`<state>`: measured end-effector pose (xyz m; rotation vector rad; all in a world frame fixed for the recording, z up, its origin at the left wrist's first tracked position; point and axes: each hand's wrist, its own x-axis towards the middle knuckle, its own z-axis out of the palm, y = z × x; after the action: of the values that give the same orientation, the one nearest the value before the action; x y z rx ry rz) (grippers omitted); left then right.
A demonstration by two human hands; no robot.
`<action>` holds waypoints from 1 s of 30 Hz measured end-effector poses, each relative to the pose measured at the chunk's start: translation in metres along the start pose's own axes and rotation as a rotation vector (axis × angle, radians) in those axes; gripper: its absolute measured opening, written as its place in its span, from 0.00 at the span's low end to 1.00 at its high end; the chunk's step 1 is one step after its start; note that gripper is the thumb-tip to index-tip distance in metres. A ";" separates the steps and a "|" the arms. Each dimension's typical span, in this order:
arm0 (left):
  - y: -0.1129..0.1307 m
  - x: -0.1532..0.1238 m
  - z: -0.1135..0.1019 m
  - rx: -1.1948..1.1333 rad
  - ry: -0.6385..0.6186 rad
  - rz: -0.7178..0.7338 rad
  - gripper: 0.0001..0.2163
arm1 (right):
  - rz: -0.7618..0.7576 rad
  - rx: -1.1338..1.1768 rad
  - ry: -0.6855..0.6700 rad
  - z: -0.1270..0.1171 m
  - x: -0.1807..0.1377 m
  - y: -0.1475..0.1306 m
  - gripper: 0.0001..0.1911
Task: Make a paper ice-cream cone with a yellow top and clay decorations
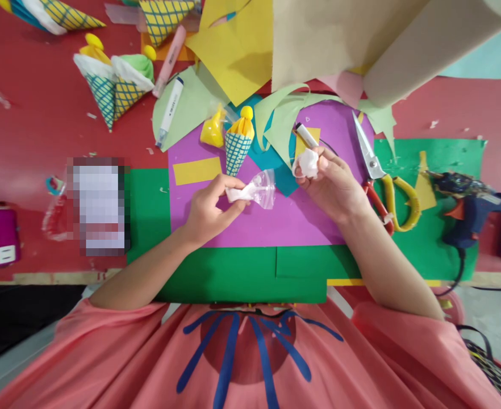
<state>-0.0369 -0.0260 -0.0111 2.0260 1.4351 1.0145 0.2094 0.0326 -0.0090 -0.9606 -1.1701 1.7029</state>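
Observation:
My left hand [212, 207] pinches a small clear plastic bag [264, 189] with white stuff in its lower end. The bag's mouth flares open to the right. In the fingers of my right hand [335, 184] is a soft white lump [308, 163], perhaps clay. Both hands are over a purple sheet [250, 230]. Just beyond them lies a small paper ice cream cone [238, 142] with a blue grid and a yellow top. Beside it sits a bag of yellow clay [213, 128].
Large scissors [378, 170] with yellow and red handles lie right of my right hand. Farther right is a glue gun [463, 213] with a cord. A phone [99, 207] lies left. More paper cones [126, 85], markers [171, 111] and a cardboard roll [429, 51] are at the back.

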 end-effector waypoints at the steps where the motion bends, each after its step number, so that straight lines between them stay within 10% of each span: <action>1: 0.000 0.000 0.000 -0.005 -0.002 -0.001 0.07 | 0.012 0.051 -0.004 0.000 0.000 -0.001 0.16; 17: 0.001 0.001 0.000 -0.005 0.006 0.047 0.06 | 0.026 -0.102 -0.088 0.001 -0.002 -0.010 0.24; 30: 0.001 0.002 -0.001 0.018 0.021 0.079 0.07 | 0.075 0.287 0.002 0.001 -0.003 -0.007 0.22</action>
<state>-0.0362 -0.0245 -0.0090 2.1057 1.3886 1.0618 0.2107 0.0311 -0.0019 -0.8352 -0.8665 1.8680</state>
